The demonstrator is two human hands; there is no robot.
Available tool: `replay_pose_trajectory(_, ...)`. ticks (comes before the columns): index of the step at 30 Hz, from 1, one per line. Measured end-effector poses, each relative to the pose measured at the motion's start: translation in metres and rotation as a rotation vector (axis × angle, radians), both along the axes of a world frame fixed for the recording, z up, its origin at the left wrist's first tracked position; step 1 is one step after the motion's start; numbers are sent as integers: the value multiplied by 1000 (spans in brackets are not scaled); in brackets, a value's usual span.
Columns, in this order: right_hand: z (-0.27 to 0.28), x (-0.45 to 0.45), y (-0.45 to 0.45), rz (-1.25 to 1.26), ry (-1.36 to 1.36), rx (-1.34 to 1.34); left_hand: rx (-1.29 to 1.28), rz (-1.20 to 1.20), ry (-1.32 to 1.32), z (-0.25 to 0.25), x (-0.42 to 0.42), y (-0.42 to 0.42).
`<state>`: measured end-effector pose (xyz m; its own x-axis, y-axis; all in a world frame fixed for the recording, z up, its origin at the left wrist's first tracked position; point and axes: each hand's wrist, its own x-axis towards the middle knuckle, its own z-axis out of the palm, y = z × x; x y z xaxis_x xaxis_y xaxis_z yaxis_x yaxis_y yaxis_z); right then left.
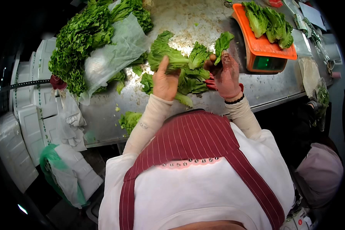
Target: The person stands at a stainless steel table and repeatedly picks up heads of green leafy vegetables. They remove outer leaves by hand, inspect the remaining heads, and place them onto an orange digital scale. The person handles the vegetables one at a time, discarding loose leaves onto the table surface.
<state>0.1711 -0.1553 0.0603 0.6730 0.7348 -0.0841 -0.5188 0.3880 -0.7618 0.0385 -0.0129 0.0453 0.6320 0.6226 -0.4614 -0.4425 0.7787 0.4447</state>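
Observation:
My bare left hand (164, 84) grips a green lettuce (165, 54), its pale stem end pointing right. My right hand (227, 75), in a pink glove, pinches a single loose lettuce leaf (223, 43) upright between thumb and fingers. Under and between both hands lie more lettuce leaves (194, 82) on the metal table (201, 102). One small lettuce bunch (199, 56) sits between the hands. A red item (210, 82) shows beside my right hand, mostly hidden, so its kind is unclear.
A large lettuce heap (83, 40) with a clear plastic bag (118, 43) over it stands at left. An orange digital scale (264, 51) at right bears several lettuce heads (267, 23). Loose leaves (130, 121) lie near the front edge. Another person's gloved hand (313, 103) appears at far right.

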Motion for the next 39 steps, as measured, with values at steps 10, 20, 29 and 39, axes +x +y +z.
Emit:
replay_pose_trajectory(10,31,-6,-3,45,-1525,-489,408,-298,166,25,13,-16)
replay_pose_trajectory(20,36,102,-24,-654,-1599,-556,409,-339,180,4,-7,-4)
replay_pose_trajectory(29,38,210,-46,-584,-1852,-1616,355,-355,285,-17,-20,-10)
replay_pose_trajectory(39,-10,35,-11,157,-1296,-877,512,-319,327,-23,-9,-11)
